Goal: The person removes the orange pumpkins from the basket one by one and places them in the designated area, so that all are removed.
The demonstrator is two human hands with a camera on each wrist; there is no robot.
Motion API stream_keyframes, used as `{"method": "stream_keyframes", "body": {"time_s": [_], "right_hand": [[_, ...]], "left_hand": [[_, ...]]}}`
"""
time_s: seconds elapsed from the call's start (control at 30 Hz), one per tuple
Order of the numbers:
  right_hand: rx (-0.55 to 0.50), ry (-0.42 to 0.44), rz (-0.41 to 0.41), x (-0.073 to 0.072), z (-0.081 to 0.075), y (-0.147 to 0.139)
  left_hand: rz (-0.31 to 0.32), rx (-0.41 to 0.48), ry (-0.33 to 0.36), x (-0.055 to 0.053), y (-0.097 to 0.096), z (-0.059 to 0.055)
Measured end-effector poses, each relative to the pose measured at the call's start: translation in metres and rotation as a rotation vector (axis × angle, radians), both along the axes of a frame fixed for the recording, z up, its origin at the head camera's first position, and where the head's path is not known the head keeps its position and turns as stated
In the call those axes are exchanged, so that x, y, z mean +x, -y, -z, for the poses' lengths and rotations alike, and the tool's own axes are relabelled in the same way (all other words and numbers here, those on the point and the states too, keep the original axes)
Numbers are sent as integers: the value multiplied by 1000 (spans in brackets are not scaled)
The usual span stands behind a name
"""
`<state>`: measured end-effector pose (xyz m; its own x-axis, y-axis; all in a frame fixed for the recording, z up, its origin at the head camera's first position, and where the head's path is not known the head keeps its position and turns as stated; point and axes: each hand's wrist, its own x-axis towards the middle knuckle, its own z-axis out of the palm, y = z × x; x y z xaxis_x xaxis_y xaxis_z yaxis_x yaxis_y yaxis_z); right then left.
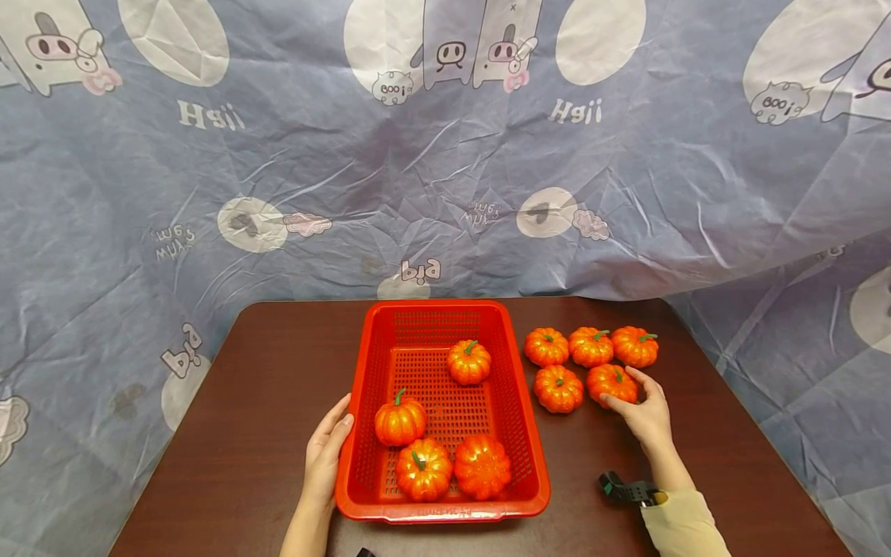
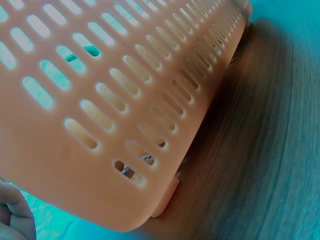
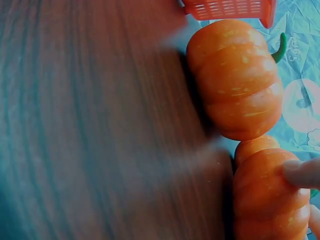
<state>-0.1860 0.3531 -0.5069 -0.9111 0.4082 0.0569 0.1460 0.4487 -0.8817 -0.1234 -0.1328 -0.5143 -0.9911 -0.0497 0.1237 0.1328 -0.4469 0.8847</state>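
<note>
My right hand [image 1: 650, 410] pinches a small orange pumpkin [image 1: 611, 384] at the front right of a group on the table. Its thumb [image 3: 299, 173] lies on the pumpkin's ribbed side in the right wrist view. Left of that one sits another pumpkin [image 1: 558, 389], and three more stand in a row behind, among them the middle pumpkin [image 1: 590, 346]. My left hand [image 1: 325, 452] rests against the left rim of a red plastic basket [image 1: 353, 464], thumb and fingers touching its outer side. Several pumpkins lie inside, including one upright near the back [image 1: 469, 362] and one with no stem showing [image 1: 483, 466].
The dark wooden table [image 1: 278, 371] extends on both sides of the basket. A patterned blue-grey cloth [image 1: 313, 178] hangs behind and around it. On my right wrist sits a black camera mount [image 1: 626, 490], low over the tabletop.
</note>
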Motion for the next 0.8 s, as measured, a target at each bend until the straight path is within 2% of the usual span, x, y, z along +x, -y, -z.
{"method": "stream_keyframes", "body": {"time_s": [0.33, 0.53, 0.7, 0.8], "right_hand": [[-11, -13, 17, -3, 9, 2], [-61, -5, 16, -4, 11, 1], [-66, -3, 13, -3, 10, 1], [-48, -17, 22, -2, 3, 3]], "left_hand": [[1, 6, 1, 0, 0, 0], [-4, 2, 12, 0, 0, 0], [-15, -13, 24, -1, 0, 1], [-17, -21, 27, -1, 0, 1]]}}
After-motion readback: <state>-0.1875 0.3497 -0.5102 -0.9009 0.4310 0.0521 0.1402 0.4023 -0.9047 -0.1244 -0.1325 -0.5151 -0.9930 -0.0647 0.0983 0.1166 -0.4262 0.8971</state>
